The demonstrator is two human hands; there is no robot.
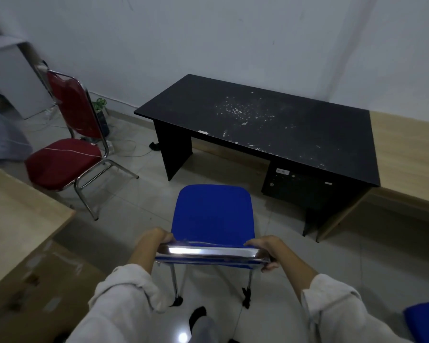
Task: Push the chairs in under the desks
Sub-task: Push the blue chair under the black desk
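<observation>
Evidently mid-push: left hand point(156, 237) and right hand point(266, 248) each clamped on chrome top rail of blue chair point(213, 214), one per corner for straight steering. Chair stood short of black desk point(270, 125), seat facing knee gap.

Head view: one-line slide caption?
Both hands, left and right, grip the blue chair backrest, facing the black desk.

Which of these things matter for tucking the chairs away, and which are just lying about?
For the job: blue chair, held by left hand and right hand; black desk; red chair.

Lying about: potted plant, floor cables, cardboard box.
</observation>
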